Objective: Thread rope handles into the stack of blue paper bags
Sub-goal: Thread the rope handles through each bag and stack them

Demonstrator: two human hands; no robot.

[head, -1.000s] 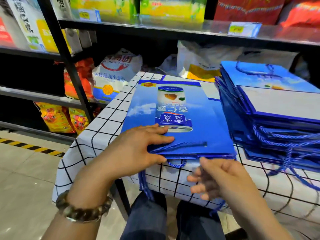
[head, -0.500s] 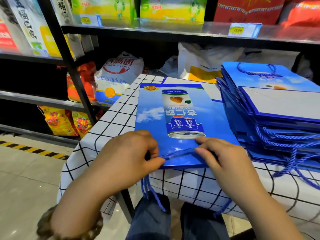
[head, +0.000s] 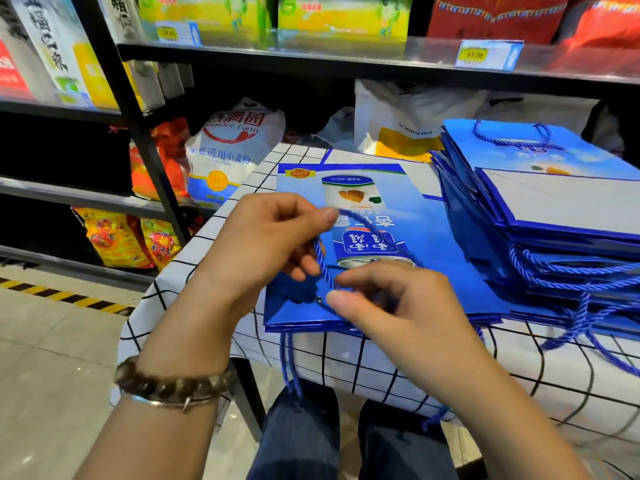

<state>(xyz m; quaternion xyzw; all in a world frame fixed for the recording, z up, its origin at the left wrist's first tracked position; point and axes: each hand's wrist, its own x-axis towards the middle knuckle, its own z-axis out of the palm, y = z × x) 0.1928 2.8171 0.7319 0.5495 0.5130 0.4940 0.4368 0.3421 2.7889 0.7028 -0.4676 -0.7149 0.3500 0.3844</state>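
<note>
A flat blue paper bag (head: 433, 251) lies on the checked tablecloth, its mouth edge toward me. A small punched hole (head: 318, 300) shows near that edge. My left hand (head: 263, 244) is raised over the bag and pinches a blue rope handle (head: 323, 265) between thumb and forefinger. The rope loops down to my right hand (head: 391, 299), which pinches its lower part just right of the hole. More blue ropes (head: 289, 362) hang off the table edge under the bag.
A tall stack of blue bags with handles (head: 540, 209) sits at the right on the checked table (head: 221, 233). Black store shelves (head: 138, 140) with flour sacks and snack packs stand left and behind. My knees are under the table edge.
Both hands have lifted the rope off the bag. My left hand rose and moved away from the edge, drawing the rope into a loop. My right hand shifted left toward the hole.
</note>
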